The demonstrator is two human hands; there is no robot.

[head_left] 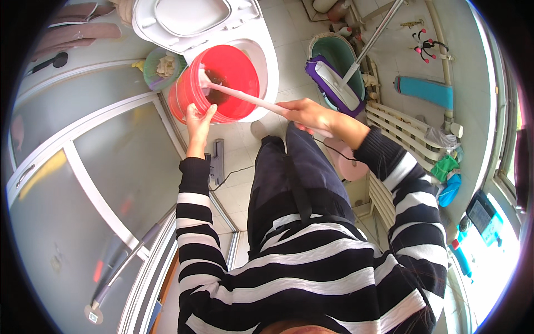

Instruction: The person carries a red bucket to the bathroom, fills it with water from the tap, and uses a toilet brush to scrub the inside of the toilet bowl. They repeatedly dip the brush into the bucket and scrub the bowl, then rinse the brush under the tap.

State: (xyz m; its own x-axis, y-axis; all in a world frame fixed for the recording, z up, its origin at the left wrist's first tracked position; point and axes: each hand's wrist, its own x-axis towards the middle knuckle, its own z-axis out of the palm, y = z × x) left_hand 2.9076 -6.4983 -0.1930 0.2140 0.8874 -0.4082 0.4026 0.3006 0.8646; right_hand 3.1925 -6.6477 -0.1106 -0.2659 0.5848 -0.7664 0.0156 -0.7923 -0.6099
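My left hand [199, 119] grips the near rim of a red plastic bucket [245, 75], which is tilted over the bowl of a white toilet [269, 62]. Dark liquid lies in the bucket. A long pale pink handle [250, 99] is held in my right hand [306, 115]; its far end, a pale head, rests inside the bucket against the left wall. What kind of tool it is cannot be told. The toilet's seat and lid [192, 16] are raised behind the bucket.
A waste bin [153, 81] stands left of the toilet. At right, a flat mop with a purple pad [319, 85] leans on a green tub [329, 44], near a white radiator [400, 121]. A pink round container [352, 165] and a cable lie by my legs; glass sliding doors [125, 137] are at left.
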